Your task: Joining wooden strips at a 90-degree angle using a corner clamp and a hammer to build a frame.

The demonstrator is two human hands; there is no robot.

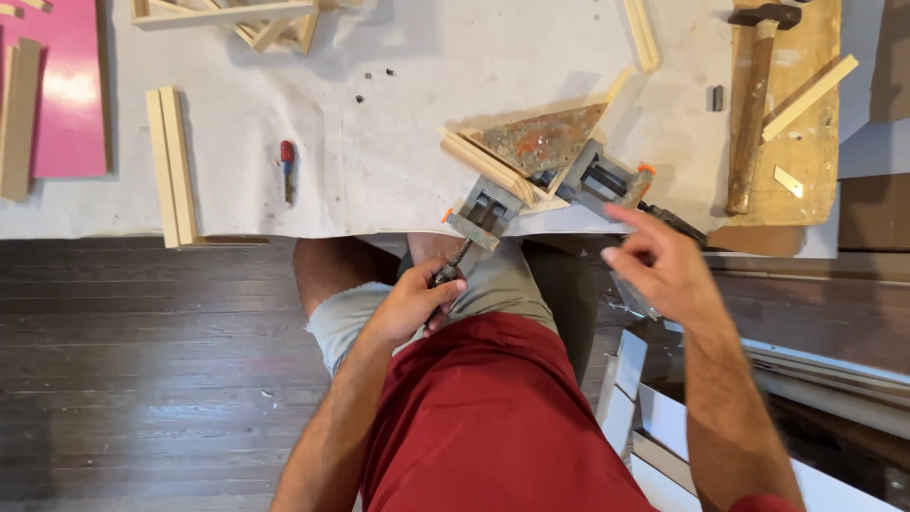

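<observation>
A grey metal corner clamp (545, 185) sits at the table's near edge, holding two pale wood strips (485, 163) at a right angle around its rusty triangular plate (537, 139). My left hand (414, 301) is closed around the handle of the clamp's left screw (449, 269), below the table edge. My right hand (659, 265) hovers with fingers apart just below the clamp's right jaw (607, 180), next to its dark right handle (675, 223), holding nothing.
A hammer (754, 104) lies on a wooden board (806, 142) at the right. A small red-handled tool (287, 169) and paired wood strips (171, 166) lie on the white table cover (379, 142). More strips (227, 17) at the back, a pink sheet (66, 95) left, white panels (654, 417) on the floor.
</observation>
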